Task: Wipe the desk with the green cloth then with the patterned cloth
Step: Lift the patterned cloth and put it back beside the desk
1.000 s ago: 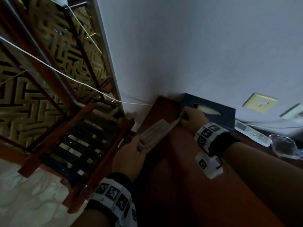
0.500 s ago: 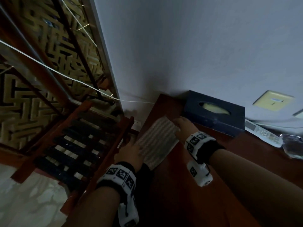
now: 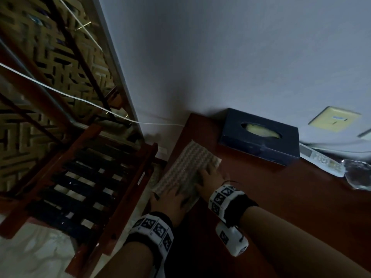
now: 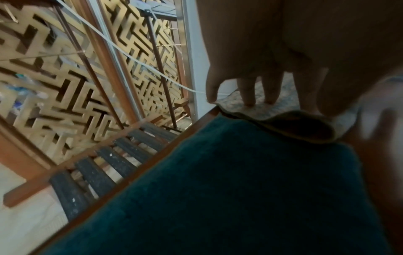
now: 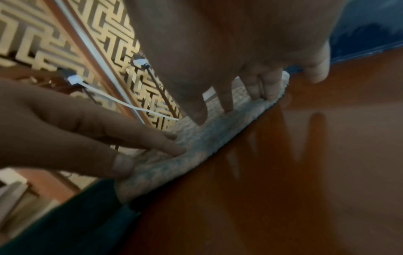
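Note:
The patterned cloth (image 3: pixel 186 167) lies spread flat on the red-brown desk (image 3: pixel 281 207), along its left edge. My left hand (image 3: pixel 170 199) rests on the cloth's near left corner, fingers straight and thumb at the hem. My right hand (image 3: pixel 208 175) presses the cloth's right side with straight fingertips (image 5: pixel 226 96). In the left wrist view my fingertips (image 4: pixel 248 93) touch the cloth (image 4: pixel 277 107), whose near edge curls up. The dark green cloth (image 4: pixel 240 181) lies on the desk just behind it, under my left wrist, and shows again in the right wrist view (image 5: pixel 76 224).
A dark blue tissue box (image 3: pixel 259 137) stands against the wall just beyond the cloth. A white remote (image 3: pixel 321 159) and a clear plastic item (image 3: pixel 359 173) lie to the right. Left of the desk stands a slatted wooden chair (image 3: pixel 86 177), with a white cable (image 3: pixel 80 99) above.
A second ago both hands held the patterned cloth stretched above the desk. It now lies flat, and both hands have slid back to its near end, pressing it down.

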`<state>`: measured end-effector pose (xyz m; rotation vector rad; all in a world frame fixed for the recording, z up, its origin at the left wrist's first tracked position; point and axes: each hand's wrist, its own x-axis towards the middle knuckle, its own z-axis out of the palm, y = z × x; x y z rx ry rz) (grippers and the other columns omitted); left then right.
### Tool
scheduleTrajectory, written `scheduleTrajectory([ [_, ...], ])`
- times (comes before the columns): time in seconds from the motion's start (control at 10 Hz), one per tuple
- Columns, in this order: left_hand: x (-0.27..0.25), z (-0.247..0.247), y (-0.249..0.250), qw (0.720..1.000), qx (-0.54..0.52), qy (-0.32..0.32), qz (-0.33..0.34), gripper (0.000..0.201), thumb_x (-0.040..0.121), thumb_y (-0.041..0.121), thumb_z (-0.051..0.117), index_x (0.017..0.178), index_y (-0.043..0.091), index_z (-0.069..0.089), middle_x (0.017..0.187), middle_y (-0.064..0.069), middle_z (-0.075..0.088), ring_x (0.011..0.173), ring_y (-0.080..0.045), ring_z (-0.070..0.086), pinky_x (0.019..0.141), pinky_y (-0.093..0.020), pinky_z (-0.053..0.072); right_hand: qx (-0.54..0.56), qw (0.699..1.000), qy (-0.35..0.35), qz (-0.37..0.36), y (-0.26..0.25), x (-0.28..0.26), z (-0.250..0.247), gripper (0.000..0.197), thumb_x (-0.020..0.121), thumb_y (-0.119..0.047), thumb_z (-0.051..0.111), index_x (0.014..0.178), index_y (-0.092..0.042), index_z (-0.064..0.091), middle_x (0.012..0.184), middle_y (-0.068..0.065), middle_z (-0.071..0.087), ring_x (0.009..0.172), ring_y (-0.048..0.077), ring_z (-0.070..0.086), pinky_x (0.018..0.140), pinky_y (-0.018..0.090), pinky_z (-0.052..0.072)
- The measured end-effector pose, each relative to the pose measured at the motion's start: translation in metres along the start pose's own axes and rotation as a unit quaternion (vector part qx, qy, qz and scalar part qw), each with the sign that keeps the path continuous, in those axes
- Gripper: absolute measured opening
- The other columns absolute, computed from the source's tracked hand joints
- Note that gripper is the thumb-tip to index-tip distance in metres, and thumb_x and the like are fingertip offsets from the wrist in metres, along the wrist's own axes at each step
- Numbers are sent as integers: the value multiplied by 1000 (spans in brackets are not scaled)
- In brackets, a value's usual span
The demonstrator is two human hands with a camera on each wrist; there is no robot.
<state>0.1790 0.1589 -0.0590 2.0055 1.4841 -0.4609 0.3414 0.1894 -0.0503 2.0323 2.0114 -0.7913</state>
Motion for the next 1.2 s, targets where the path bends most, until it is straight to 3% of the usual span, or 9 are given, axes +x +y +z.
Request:
scheduleTrajectory([
  [0.1, 8, 3, -3, 999, 20, 27, 34, 52, 94, 51, 29, 145, 43, 26, 157, 3, 16, 143, -19, 16, 113, -48, 20, -27, 999, -35, -1, -6, 7, -10, 72, 93, -46, 49, 152, -25, 12, 160, 7, 2, 147, 25, 2, 113, 60, 4],
  [0.3, 8, -9, 5, 997, 33, 67, 18, 50, 95, 37, 43, 144, 30, 35, 153, -3, 26, 140, -28, 23, 112, -48, 25, -38, 998, -54, -10, 0, 33, -17, 78, 91, -43, 55, 152, -26, 10, 160, 5, -9, 147, 22, -6, 111, 64, 4],
  [0.4, 11, -13, 6, 997, 61, 32, 44, 56, 95, 36, 42, 149, 29, 25, 158, -9, 12, 144, -27, 12, 117, -41, 14, -69, 996, -58, -18, 2, 42, -14, 86, 87, -38, 62, 152, -25, 8, 159, 7, -11, 147, 24, -7, 110, 63, 7],
  [0.6, 9, -18, 9, 997, 53, -14, 48, 61, 95, 37, 46, 150, 31, 18, 159, -10, -1, 146, -25, 0, 117, -39, 9, -77, 993, -87, -22, 1, 43, -19, 79, 90, -37, 56, 151, -25, 8, 158, 11, -15, 146, 27, -10, 112, 60, 6],
  [0.8, 8, -23, 12, 996, 67, -20, 52, 66, 94, 42, 47, 150, 30, 16, 158, -12, -1, 146, -24, -1, 117, -38, 1, -100, 991, -72, -47, 11, 58, -14, 87, 86, -37, 64, 151, -23, 9, 158, 10, -14, 146, 27, -8, 114, 56, 13],
  [0.9, 14, -17, 10, 997, 53, -27, 39, 63, 92, 44, 46, 149, 33, 20, 158, -11, 0, 146, -26, 2, 117, -41, 9, -72, 995, -36, -55, 14, 57, -10, 82, 85, -42, 63, 150, -26, 15, 160, 8, -5, 147, 26, -4, 115, 58, 8],
  [1.0, 10, -20, 12, 998, 30, -10, 48, 59, 93, 43, 45, 147, 36, 25, 158, -9, 6, 145, -29, 6, 117, -42, 11, -77, 996, 3, -50, 17, 39, -14, 70, 90, -43, 56, 149, -28, 22, 159, 4, 7, 146, 25, 6, 115, 56, 6],
  [1.1, -6, -29, 17, 997, 18, 9, 71, 51, 99, 37, 36, 148, 28, 26, 158, -6, 9, 144, -26, 10, 118, -40, 10, -30, 998, 44, -44, 21, 8, -16, 65, 93, -47, 47, 150, -30, 20, 160, 2, 5, 145, 25, 13, 114, 55, 14],
  [1.2, -15, -38, 21, 994, 30, 76, 69, 52, 100, 42, 29, 149, 24, 25, 155, -1, 20, 142, -22, 18, 117, -38, 13, -22, 1000, 18, -7, 25, -17, -26, 60, 94, -49, 44, 148, -34, 22, 160, 1, 4, 144, 25, 16, 115, 51, 15],
])
